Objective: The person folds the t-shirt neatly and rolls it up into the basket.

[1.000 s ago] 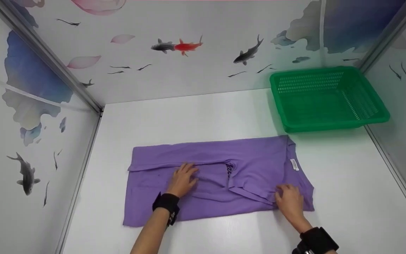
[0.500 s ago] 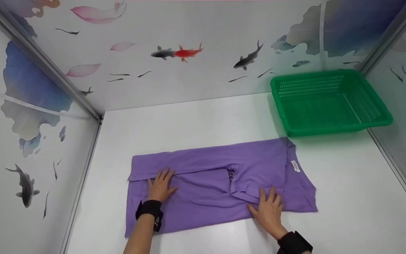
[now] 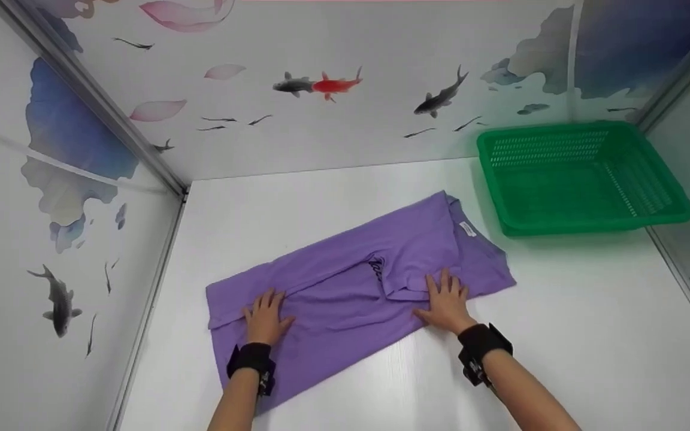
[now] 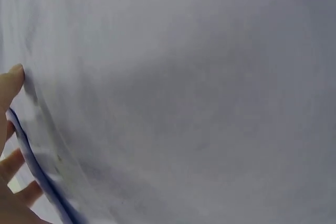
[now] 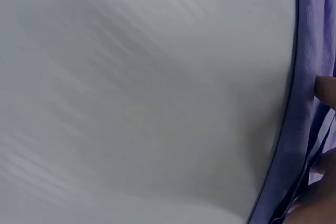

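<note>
Steadying a folded purple cloth garment [image 3: 333, 335] on a smooth white table [image 3: 297, 215]

The garment lies aslant before me, from near left to far right, a flap folded over along its far side. My left hand [image 3: 267, 320] rests on its left part, fingers spread across the flap's edge; my right hand [image 3: 448, 304] lies at its near edge, toward the right end, fingers likewise spread. Neither grips anything. Between them, black lettering [image 3: 376, 269] shows beside a folded-back piece; a small white label [image 3: 468, 228] marks the right end.

Technique: the step in hand appears to be holding the layers flat while setting their angle. I judge that light, even pressure from both palms, moved together, would turn the cloth as one sheet; uneven pressure could slide the upper flap off the lower layer or deepen the creases in the middle. Fingers kept straight should avoid bunching.

Setting: the table meets a white far wall [image 3: 369, 137] printed with fish, among them one red fish [image 3: 334, 85], and pink petals. A grey metal post [image 3: 99, 102] joins it to the left wall. A green perforated plastic basket [image 3: 590, 228] stands at far right, apart from the garment.
</note>
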A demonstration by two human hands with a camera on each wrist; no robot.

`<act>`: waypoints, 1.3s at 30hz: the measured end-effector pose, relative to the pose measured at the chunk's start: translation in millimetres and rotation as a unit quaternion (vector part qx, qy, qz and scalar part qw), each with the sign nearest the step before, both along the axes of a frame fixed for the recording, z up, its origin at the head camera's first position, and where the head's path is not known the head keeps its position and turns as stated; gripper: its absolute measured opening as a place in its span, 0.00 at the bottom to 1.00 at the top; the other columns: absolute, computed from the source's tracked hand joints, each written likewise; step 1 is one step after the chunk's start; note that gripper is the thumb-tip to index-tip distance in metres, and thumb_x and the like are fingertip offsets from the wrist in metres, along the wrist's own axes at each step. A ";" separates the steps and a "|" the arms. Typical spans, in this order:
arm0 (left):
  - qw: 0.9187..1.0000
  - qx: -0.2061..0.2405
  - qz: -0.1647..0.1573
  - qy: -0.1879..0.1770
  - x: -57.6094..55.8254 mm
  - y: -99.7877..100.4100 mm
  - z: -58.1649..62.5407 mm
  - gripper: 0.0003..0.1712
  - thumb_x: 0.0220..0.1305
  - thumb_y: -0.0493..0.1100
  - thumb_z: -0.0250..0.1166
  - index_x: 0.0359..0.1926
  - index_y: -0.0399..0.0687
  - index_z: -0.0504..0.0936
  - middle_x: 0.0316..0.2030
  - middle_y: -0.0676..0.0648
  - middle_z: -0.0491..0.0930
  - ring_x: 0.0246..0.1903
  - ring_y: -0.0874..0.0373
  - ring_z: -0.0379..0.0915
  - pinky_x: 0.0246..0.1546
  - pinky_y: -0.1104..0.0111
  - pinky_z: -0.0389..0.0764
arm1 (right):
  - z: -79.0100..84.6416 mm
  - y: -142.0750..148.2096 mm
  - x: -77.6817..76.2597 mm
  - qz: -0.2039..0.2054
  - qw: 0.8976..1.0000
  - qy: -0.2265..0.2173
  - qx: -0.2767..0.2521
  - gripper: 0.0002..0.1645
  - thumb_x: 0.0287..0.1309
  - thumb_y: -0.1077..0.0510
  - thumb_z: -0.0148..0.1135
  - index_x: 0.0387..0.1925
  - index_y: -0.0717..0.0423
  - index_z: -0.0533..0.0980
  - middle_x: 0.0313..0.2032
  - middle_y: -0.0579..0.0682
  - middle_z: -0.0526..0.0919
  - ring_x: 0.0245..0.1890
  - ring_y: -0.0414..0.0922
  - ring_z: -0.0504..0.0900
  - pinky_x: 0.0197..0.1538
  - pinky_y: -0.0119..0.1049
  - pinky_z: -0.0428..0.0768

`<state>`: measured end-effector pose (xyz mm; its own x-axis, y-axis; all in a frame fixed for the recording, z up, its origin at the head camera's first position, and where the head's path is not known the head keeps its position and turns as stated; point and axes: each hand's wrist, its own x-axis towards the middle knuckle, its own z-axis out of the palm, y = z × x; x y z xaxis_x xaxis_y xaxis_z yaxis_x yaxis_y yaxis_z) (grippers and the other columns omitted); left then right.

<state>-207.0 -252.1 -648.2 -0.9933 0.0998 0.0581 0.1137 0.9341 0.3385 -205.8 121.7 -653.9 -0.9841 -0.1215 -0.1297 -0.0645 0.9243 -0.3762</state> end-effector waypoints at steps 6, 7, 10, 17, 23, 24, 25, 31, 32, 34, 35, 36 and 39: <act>0.997 -0.012 0.008 0.076 5.4 1.7 -17.7 0.33 0.46 0.52 0.69 0.53 0.41 0.72 0.50 0.36 0.69 0.47 0.37 0.62 0.47 0.44 0.58 | 9.6 10.6 -34.5 0.039 0.996 -0.084 0.003 0.52 0.48 0.43 0.61 0.67 0.62 0.49 0.66 0.70 0.38 0.65 0.67 0.39 0.54 0.72 0.34; 0.997 -0.017 0.008 0.078 6.5 3.1 -18.2 0.34 0.45 0.51 0.70 0.52 0.40 0.73 0.48 0.36 0.69 0.45 0.37 0.63 0.46 0.45 0.58 | 10.8 12.9 -39.0 0.046 0.995 -0.094 0.003 0.52 0.48 0.43 0.60 0.67 0.61 0.48 0.66 0.69 0.37 0.65 0.66 0.38 0.54 0.72 0.32; 0.998 -0.026 0.003 0.060 9.5 11.1 -8.9 0.33 0.41 0.48 0.72 0.48 0.37 0.74 0.44 0.35 0.70 0.41 0.38 0.64 0.44 0.46 0.62 | 15.3 21.0 -49.4 0.061 0.992 -0.110 -0.003 0.53 0.48 0.44 0.60 0.68 0.60 0.46 0.66 0.68 0.34 0.65 0.65 0.36 0.53 0.72 0.30; 0.999 -0.035 -0.011 0.001 -1.7 24.4 10.9 0.29 0.45 0.49 0.71 0.46 0.38 0.74 0.44 0.38 0.70 0.43 0.41 0.65 0.44 0.50 0.67 | 22.4 16.5 -46.1 0.029 0.997 -0.073 0.014 0.50 0.46 0.51 0.63 0.67 0.63 0.50 0.66 0.70 0.38 0.65 0.66 0.37 0.54 0.71 0.32; 0.998 -0.027 -0.042 -0.034 -26.7 30.9 12.5 0.34 0.48 0.51 0.69 0.55 0.41 0.70 0.56 0.39 0.66 0.57 0.41 0.58 0.52 0.44 0.61 | 12.9 -41.9 -13.7 -0.070 0.997 0.008 -0.029 0.47 0.47 0.48 0.64 0.63 0.67 0.56 0.62 0.76 0.46 0.63 0.71 0.42 0.57 0.69 0.42; 0.998 -0.023 -0.048 -0.045 -29.7 32.5 11.6 0.35 0.49 0.51 0.68 0.56 0.42 0.69 0.58 0.39 0.64 0.59 0.41 0.56 0.52 0.42 0.60 | 10.3 -50.5 -9.7 -0.084 0.996 0.011 -0.041 0.49 0.47 0.45 0.64 0.63 0.68 0.55 0.62 0.77 0.46 0.62 0.72 0.42 0.57 0.68 0.43; 0.997 -0.018 -0.053 -0.060 -32.3 34.0 11.2 0.36 0.49 0.51 0.68 0.58 0.43 0.68 0.60 0.39 0.63 0.61 0.40 0.53 0.53 0.40 0.58 | 7.4 -57.5 -7.1 -0.095 0.994 0.013 -0.050 0.52 0.46 0.43 0.64 0.64 0.68 0.54 0.62 0.77 0.45 0.62 0.72 0.42 0.57 0.68 0.44; 0.989 0.008 -0.049 -0.138 -30.6 41.6 9.3 0.39 0.51 0.52 0.66 0.63 0.46 0.64 0.66 0.41 0.54 0.65 0.38 0.43 0.53 0.34 0.49 | -5.2 -65.9 -7.9 -0.099 0.993 -0.001 -0.060 0.60 0.42 0.38 0.66 0.66 0.68 0.49 0.63 0.77 0.40 0.62 0.72 0.38 0.58 0.67 0.41; 0.989 0.008 -0.045 -0.141 -29.0 42.8 8.5 0.39 0.52 0.52 0.66 0.63 0.47 0.63 0.66 0.41 0.53 0.65 0.38 0.43 0.53 0.34 0.49 | -5.7 -63.0 -10.3 -0.090 0.994 -0.006 -0.061 0.60 0.42 0.38 0.66 0.66 0.68 0.49 0.63 0.76 0.39 0.63 0.72 0.37 0.59 0.67 0.41; 0.990 0.000 -0.039 -0.134 -26.0 46.0 6.2 0.40 0.52 0.54 0.66 0.64 0.48 0.63 0.66 0.41 0.53 0.65 0.38 0.43 0.52 0.34 0.50 | -6.1 -55.2 -16.5 -0.068 0.996 -0.015 -0.063 0.60 0.42 0.38 0.65 0.66 0.68 0.48 0.63 0.76 0.39 0.63 0.72 0.36 0.59 0.67 0.39; 0.991 -0.007 -0.036 -0.129 -24.9 48.3 4.8 0.40 0.51 0.55 0.66 0.64 0.48 0.63 0.66 0.41 0.53 0.65 0.38 0.44 0.51 0.34 0.52 | -5.8 -50.6 -20.2 -0.056 0.996 -0.024 -0.064 0.60 0.43 0.38 0.65 0.66 0.67 0.48 0.64 0.76 0.38 0.63 0.71 0.35 0.59 0.67 0.38; 0.992 -0.012 -0.033 -0.123 -23.8 51.5 4.2 0.41 0.51 0.56 0.66 0.63 0.48 0.64 0.66 0.40 0.54 0.64 0.38 0.45 0.50 0.34 0.54 | -5.0 -45.5 -24.1 -0.043 0.997 -0.031 -0.060 0.60 0.44 0.38 0.64 0.66 0.66 0.47 0.64 0.75 0.38 0.63 0.71 0.34 0.59 0.67 0.37; 0.993 -0.037 -0.022 -0.108 -21.6 64.7 4.0 0.41 0.48 0.57 0.67 0.62 0.48 0.66 0.64 0.39 0.57 0.61 0.37 0.50 0.44 0.36 0.64 | -2.3 -27.9 -35.2 -0.005 0.998 -0.045 -0.044 0.58 0.45 0.37 0.62 0.67 0.63 0.47 0.65 0.72 0.38 0.64 0.69 0.34 0.57 0.69 0.35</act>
<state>-228.5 -187.4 -644.1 -0.9765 0.1389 -0.1650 0.0868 0.9533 0.2892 -240.9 93.8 -656.2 -0.9703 -0.1263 -0.2063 -0.0180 0.8882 -0.4591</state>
